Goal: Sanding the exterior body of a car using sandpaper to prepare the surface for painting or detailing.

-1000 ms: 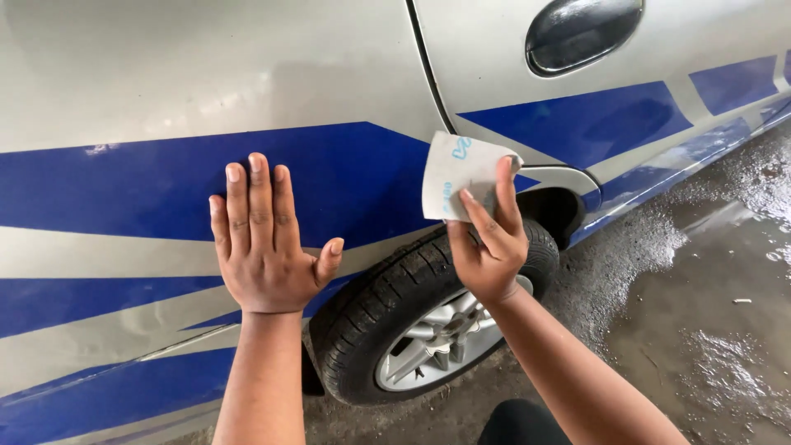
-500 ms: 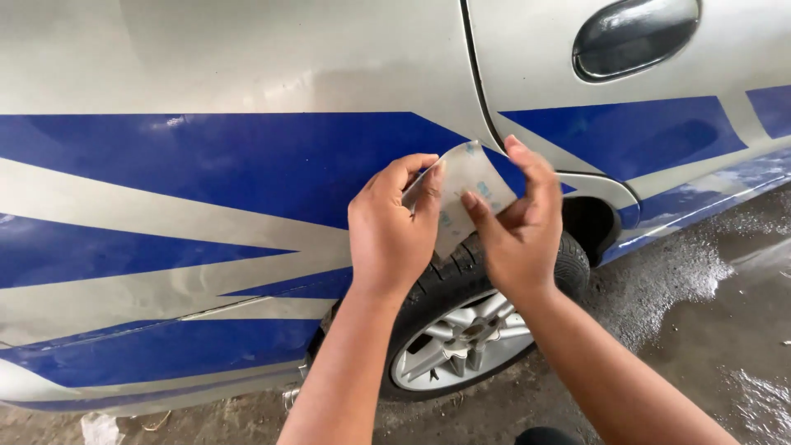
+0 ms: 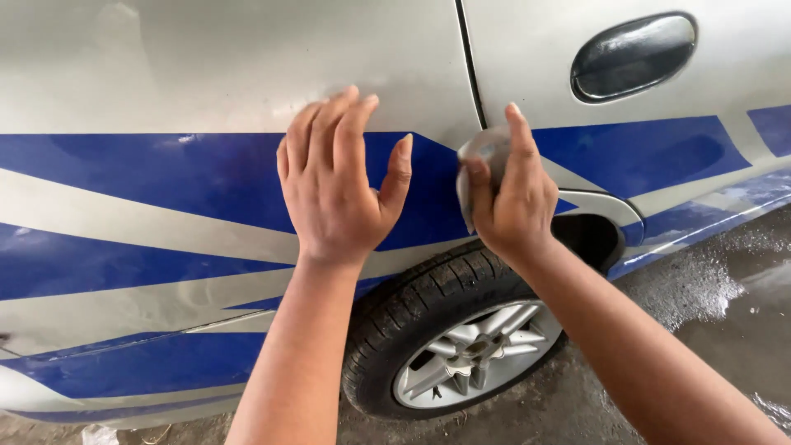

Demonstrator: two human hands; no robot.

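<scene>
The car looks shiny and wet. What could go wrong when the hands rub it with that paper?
The right hand presses a folded grey sheet on the car; grit could scratch the blue stripe. The wet floor might be slippery. The left hand could smudge the panel.

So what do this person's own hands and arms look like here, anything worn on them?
Both are bare. The left hand and right hand carry no gloves, rings, watch or bands that show. Both forearms are uncovered as far as the picture's lower edge, with no sleeve in view. Fingernails are short and unpainted.
</scene>
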